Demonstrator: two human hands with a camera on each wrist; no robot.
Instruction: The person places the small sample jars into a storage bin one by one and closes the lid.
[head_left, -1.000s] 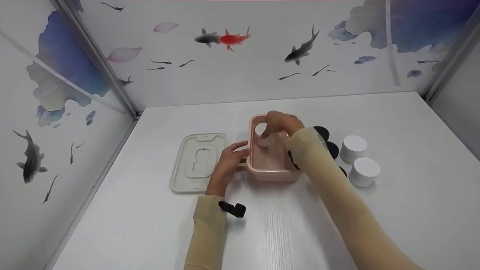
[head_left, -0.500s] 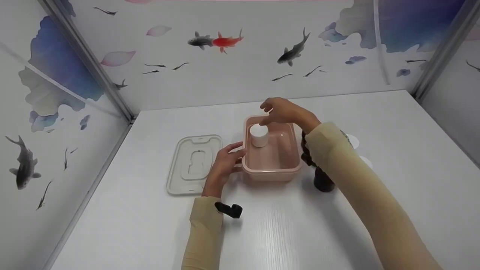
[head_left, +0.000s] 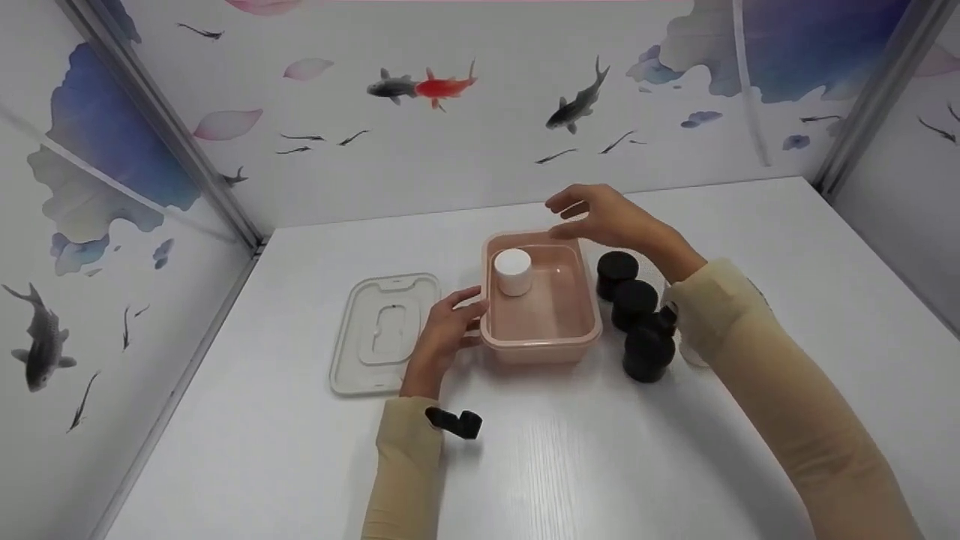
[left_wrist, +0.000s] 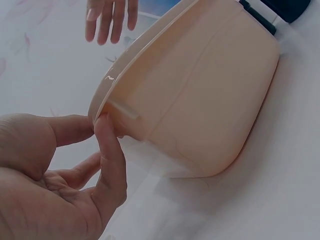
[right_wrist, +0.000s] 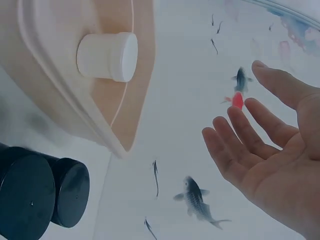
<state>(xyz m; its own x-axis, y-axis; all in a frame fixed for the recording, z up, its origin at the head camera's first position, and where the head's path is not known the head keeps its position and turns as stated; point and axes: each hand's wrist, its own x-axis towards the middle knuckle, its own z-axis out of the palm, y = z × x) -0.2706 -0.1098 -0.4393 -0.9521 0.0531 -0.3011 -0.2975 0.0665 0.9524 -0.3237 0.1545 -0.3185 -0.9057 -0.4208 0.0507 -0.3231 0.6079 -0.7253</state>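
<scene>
A pink plastic box [head_left: 540, 315] stands uncovered on the table, with one white lidded jar [head_left: 514, 272] upright in its far left corner. My left hand [head_left: 442, 334] pinches the box's left rim between thumb and a finger, as the left wrist view shows on the box wall [left_wrist: 210, 90]. Above the box's far right corner hovers my right hand [head_left: 607, 216], fingers relaxed and holding nothing. In the right wrist view that hand [right_wrist: 270, 145] is apart from both the box and the white jar [right_wrist: 107, 56].
Several black lidded jars [head_left: 634, 304] stand in a row just right of the box. White jars beyond them are mostly hidden by the right forearm. A pale lid [head_left: 386, 334] lies flat left of the box, partly behind the left hand. A patterned wall [head_left: 450, 165] rises behind the table.
My right hand has let go of the white jar inside the box, then lifted and moved right, uncovering the black jars. The left hand stays on the box rim. The head view has shifted slightly.
</scene>
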